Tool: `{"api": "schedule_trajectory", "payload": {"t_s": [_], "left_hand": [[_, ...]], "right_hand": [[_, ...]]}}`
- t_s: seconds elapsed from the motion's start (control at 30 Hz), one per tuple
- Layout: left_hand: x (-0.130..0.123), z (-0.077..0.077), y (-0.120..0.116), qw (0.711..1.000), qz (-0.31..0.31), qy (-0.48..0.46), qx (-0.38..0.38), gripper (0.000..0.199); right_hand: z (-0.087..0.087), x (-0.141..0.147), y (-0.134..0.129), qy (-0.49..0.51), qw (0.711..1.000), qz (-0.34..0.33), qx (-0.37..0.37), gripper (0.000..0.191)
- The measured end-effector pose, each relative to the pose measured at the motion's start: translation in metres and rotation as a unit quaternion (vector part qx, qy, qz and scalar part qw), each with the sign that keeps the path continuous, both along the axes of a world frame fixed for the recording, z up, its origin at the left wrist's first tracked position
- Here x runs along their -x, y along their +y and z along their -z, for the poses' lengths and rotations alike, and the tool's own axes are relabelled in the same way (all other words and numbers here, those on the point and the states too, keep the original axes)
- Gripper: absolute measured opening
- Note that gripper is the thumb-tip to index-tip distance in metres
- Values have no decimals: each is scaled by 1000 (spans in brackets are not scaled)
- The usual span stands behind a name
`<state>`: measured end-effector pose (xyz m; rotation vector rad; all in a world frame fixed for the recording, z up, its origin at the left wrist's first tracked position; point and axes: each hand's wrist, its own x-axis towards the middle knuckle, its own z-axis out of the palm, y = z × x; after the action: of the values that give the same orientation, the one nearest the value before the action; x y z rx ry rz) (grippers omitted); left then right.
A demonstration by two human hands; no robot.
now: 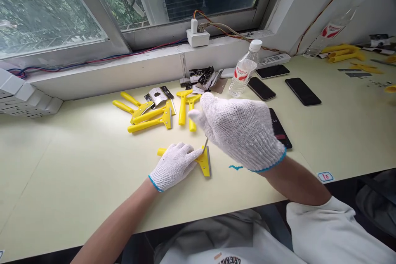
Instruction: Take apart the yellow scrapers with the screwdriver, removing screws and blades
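Observation:
A yellow scraper [203,166] with a grey blade along its right edge lies on the table. Wrapped round its handle is my left hand [175,163], in a white knitted glove, pressing it down. My right hand [239,128], gloved the same way, is closed above the scraper on a screwdriver [205,145]. Only the thin metal shaft shows; the handle is hidden in the fist. The shaft slants down to the scraper's head, near its upper end. One screw is visible lower on that head.
Several yellow scrapers [151,123] lie behind my hands, beside black-and-white packaging [204,77]. A water bottle [243,72] stands to the right, near dark phones [303,91]. More yellow parts [346,53] lie far right. A power socket [198,38] sits on the window ledge.

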<state>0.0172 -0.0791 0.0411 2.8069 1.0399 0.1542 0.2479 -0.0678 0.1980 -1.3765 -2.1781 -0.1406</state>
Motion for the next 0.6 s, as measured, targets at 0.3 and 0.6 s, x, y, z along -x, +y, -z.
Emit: {"api": "schedule_trajectory", "payload": {"t_s": [0.3,0.6], "left_hand": [[0,2,-1,1000,5,7,-10,40],[2,6,1,1000,10,2,-9,40]], "right_hand": [[-24,-42,1,-9,952,-269,143,18],[-13,-4,-2,11,997,35,66,37]]}}
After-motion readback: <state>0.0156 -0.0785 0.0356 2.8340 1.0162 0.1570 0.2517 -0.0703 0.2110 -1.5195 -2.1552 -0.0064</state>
